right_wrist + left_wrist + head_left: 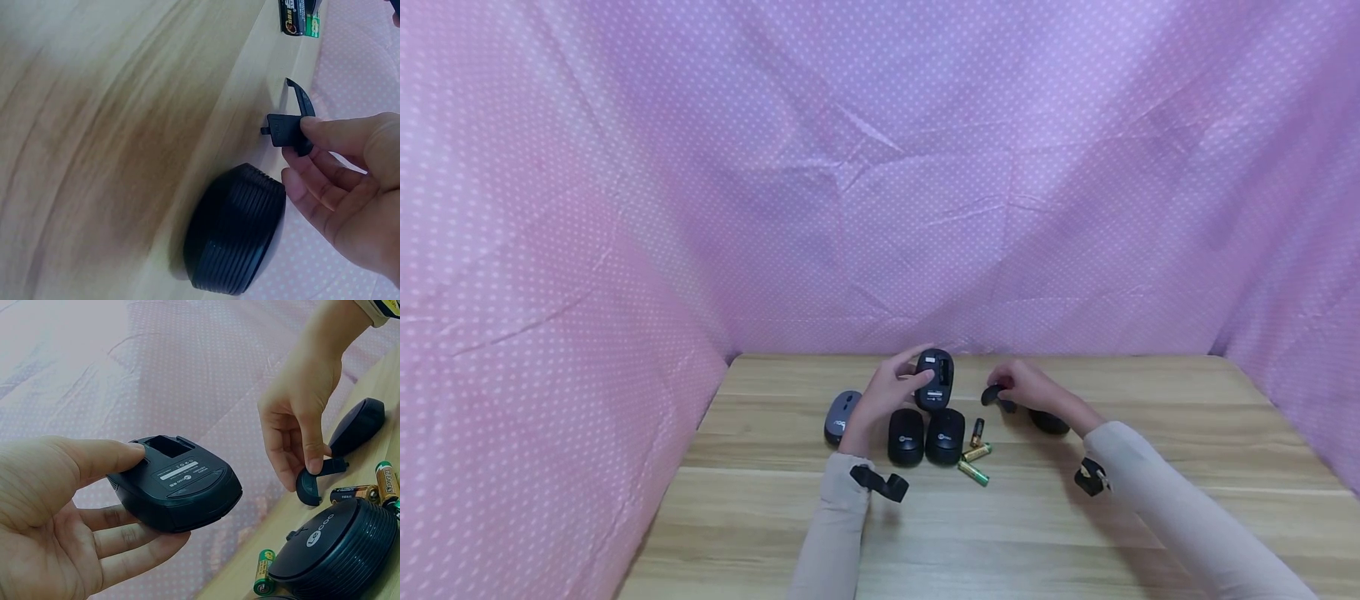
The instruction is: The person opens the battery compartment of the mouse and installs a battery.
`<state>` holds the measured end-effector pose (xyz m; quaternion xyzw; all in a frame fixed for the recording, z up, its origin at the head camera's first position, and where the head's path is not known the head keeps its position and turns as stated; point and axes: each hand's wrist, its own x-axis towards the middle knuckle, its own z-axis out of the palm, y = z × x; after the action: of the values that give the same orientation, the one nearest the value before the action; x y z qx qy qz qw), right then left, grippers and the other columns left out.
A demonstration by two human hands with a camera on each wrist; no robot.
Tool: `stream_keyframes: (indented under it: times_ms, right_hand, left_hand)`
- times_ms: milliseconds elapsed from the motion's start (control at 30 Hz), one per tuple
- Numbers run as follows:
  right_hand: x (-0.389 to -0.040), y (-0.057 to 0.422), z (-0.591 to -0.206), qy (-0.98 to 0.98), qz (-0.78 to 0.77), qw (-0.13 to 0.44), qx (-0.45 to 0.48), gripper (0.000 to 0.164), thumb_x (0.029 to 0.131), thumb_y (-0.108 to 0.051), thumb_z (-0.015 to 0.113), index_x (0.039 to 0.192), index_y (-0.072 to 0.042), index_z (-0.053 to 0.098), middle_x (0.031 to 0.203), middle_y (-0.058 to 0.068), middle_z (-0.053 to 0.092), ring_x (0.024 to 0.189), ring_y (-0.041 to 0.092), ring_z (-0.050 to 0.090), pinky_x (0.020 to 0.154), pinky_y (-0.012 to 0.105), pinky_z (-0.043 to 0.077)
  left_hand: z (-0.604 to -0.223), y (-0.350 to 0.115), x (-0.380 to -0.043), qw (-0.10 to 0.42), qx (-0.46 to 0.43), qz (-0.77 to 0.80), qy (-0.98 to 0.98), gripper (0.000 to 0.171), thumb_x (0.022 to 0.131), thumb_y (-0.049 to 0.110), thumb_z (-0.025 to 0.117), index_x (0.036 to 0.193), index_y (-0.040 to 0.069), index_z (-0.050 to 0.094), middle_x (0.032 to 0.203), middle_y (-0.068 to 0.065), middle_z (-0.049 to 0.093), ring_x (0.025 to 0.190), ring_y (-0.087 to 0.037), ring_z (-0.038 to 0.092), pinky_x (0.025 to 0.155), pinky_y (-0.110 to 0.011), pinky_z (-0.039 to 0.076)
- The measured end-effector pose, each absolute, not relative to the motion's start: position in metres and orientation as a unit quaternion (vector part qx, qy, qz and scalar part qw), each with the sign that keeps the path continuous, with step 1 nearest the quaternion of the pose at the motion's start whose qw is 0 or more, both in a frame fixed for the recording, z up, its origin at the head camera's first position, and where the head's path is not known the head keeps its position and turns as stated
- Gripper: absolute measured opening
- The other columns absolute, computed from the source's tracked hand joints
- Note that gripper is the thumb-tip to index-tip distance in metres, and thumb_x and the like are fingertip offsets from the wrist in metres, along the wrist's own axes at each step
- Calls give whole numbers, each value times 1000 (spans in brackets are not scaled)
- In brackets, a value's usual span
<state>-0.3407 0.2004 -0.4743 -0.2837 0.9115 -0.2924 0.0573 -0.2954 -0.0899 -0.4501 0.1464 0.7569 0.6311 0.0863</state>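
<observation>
Mouse in L grip — batt. cvr. in R

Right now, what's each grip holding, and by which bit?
The left grip holds a black mouse, thumb on its underside beside the open slot. The right grip pinches a small black cover where its curved part meets the flat tab.
</observation>
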Motion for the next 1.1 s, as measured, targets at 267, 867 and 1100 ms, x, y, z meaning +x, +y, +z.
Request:
stream_keyframes:
  times_ms: [267, 867, 1100]
  right_hand:
    - [-344, 200, -479, 917, -283, 59, -274, 17, 85, 10, 70, 101, 10, 73, 90, 17, 73, 77, 17, 62, 70, 30, 54]
    - [-350, 197, -482, 925, -278, 63, -252, 16, 82, 12, 68, 96, 8, 75, 84, 15, 74, 74, 17, 64, 72, 36, 56]
    - [-351, 195, -482, 929, -270, 58, -245, 17, 83, 11, 69, 98, 6, 75, 88, 15, 73, 80, 21, 65, 76, 42, 57]
  left_hand:
    - [-451, -90, -297, 88, 142, 626, 762, 48, 101, 22, 65, 147, 34, 55, 129, -20, 63, 102, -26, 68, 83, -40, 64]
    - [-454, -93, -306, 92, 148, 621, 764, 49, 101, 24, 65, 147, 34, 54, 129, -18, 63, 104, -26, 68, 83, -39, 63]
    - [-453, -94, -307, 94, 145, 625, 761, 49, 101, 23, 65, 149, 30, 53, 129, -20, 63, 103, -25, 68, 83, -40, 63]
